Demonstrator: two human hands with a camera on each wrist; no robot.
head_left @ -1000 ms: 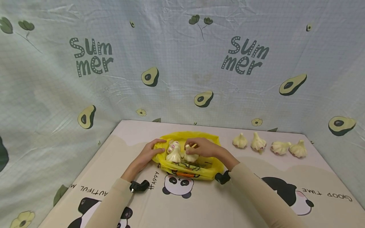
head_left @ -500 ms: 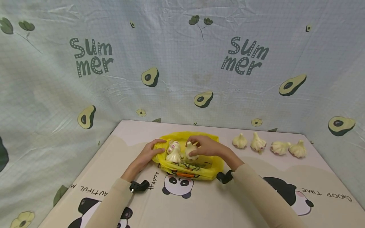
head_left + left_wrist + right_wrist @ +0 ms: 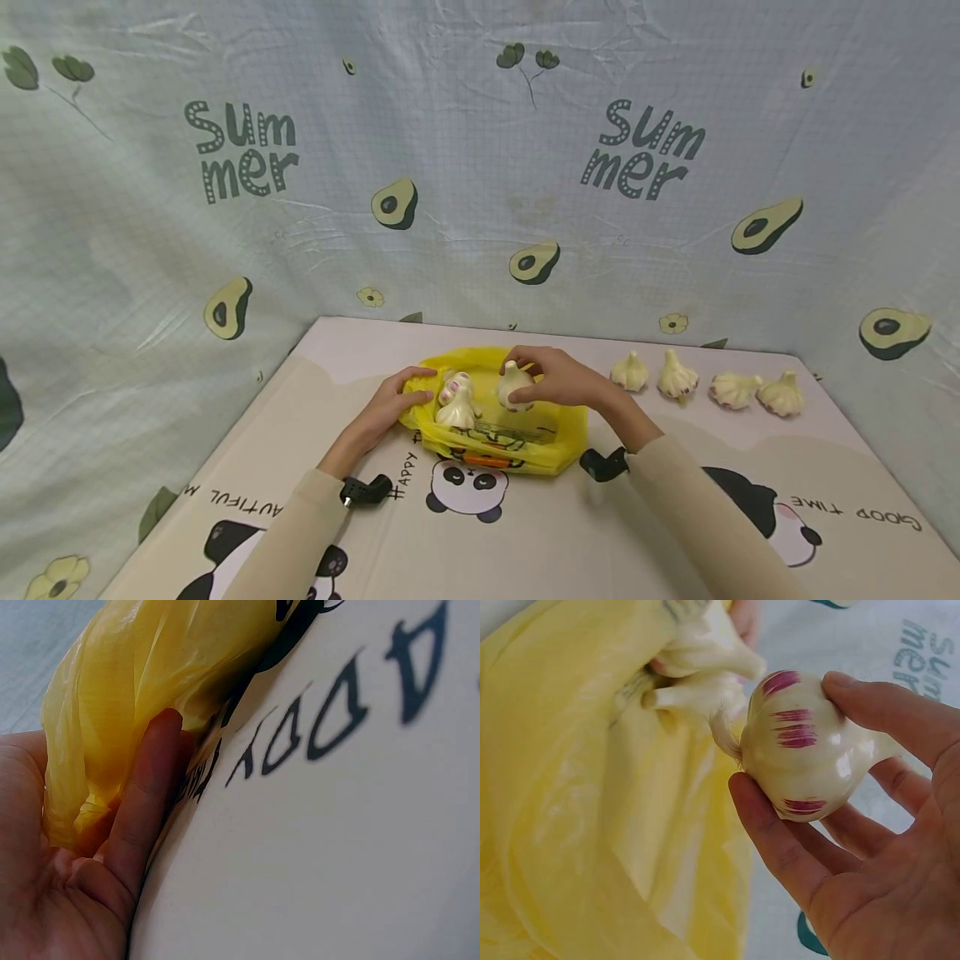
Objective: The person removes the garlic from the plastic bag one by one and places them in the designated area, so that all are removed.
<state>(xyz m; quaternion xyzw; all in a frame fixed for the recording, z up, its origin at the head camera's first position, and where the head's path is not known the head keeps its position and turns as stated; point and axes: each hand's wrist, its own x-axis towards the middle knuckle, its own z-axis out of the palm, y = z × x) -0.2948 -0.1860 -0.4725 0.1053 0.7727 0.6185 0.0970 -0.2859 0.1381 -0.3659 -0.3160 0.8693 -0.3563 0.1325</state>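
White garlic (image 3: 799, 754), pinched by right fingers (image 3: 778, 844), has shifted rightward; left fingers (image 3: 146, 787) still hold the yellow bag (image 3: 112, 690).

The garlic (image 3: 802, 750) is cream streaked purple, the bag (image 3: 542, 454) yellow, the backdrop (image 3: 465, 150) avocado-patterned.

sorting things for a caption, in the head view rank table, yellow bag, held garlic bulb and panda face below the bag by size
1. Table
2. Yellow bag
3. Panda face
4. Held garlic bulb
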